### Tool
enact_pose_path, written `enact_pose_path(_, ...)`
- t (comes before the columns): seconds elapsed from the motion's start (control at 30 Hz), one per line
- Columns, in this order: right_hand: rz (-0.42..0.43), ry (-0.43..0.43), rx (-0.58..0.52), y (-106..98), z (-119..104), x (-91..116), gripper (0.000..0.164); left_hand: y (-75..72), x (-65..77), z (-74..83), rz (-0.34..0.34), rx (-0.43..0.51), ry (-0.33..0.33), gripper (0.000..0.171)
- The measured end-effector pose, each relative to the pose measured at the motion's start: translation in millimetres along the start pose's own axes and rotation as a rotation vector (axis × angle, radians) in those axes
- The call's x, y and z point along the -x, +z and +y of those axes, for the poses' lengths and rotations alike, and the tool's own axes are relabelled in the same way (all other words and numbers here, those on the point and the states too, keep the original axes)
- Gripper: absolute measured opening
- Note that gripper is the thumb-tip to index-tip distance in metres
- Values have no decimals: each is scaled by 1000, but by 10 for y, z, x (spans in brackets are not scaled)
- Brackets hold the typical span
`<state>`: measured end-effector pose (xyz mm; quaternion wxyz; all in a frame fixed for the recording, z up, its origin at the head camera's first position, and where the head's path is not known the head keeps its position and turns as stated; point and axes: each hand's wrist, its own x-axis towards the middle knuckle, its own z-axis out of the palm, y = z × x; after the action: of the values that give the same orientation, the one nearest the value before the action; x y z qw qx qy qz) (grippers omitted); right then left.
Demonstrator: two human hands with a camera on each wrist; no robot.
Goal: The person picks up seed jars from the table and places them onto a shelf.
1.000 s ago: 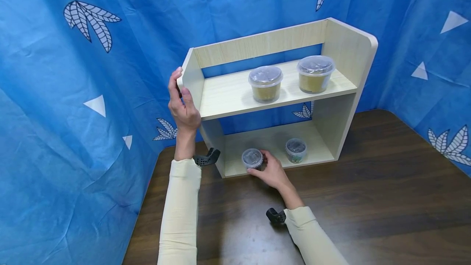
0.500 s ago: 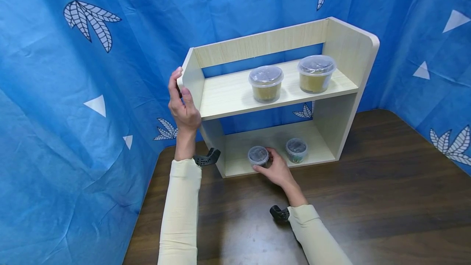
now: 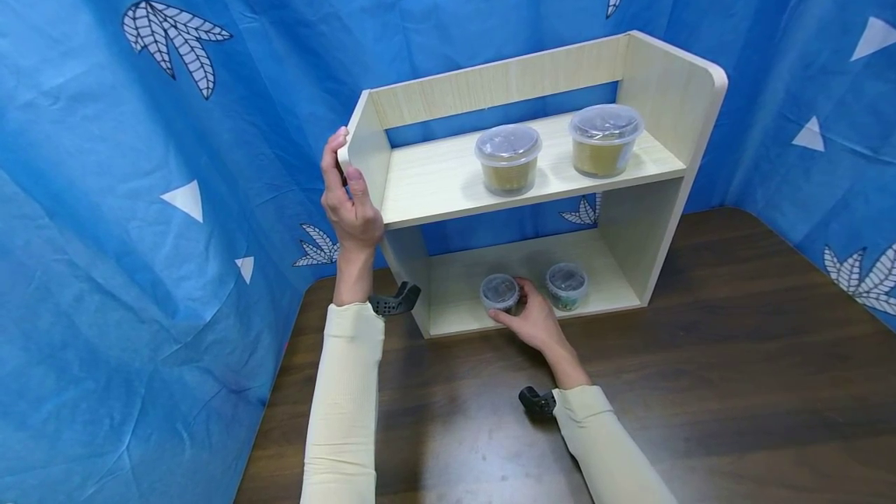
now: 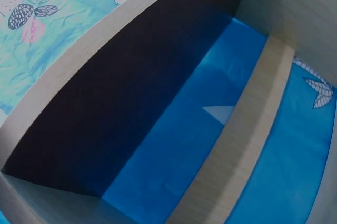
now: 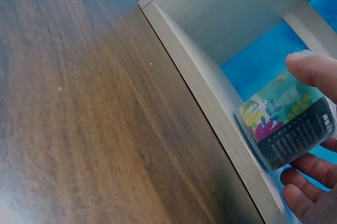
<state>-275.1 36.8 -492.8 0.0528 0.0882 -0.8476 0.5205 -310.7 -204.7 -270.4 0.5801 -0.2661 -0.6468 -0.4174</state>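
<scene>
My right hand (image 3: 535, 321) holds a small clear-lidded tub (image 3: 499, 293) at the front of the lower board, thumb on its near side and fingers round its right. A colourful label with a dark printed panel shows on that tub (image 5: 284, 121) in the right wrist view, where the thumb and fingertips (image 5: 310, 71) sit about it. A second small tub (image 3: 567, 287) stands just to the right. My left hand (image 3: 352, 212) grips the left side panel of the pale wooden shelf (image 3: 434, 181), thumb in front and fingers round the edge; the left wrist view does not include this hand.
Two larger lidded tubs with yellowish contents, a left one (image 3: 508, 160) and a right one (image 3: 606, 141), stand on the upper board. The shelf stands on a dark wooden table (image 3: 742, 379). Blue patterned cloth (image 3: 175, 255) hangs behind and at both sides.
The right hand has moved the small tub a short way right and slightly back along the lower board, closer to the second small tub. The left hand has stayed on the side panel.
</scene>
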Motion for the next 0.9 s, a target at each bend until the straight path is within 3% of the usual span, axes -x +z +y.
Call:
enact_pose_path(0.47, 20, 21, 14, -41, 28, -2, 80, 15, -17, 45, 6, 27, 11, 57)
enact_pose_path(0.9, 32, 7, -17, -22, 58, 45, 88, 6, 4, 14, -6, -12, -7, 54)
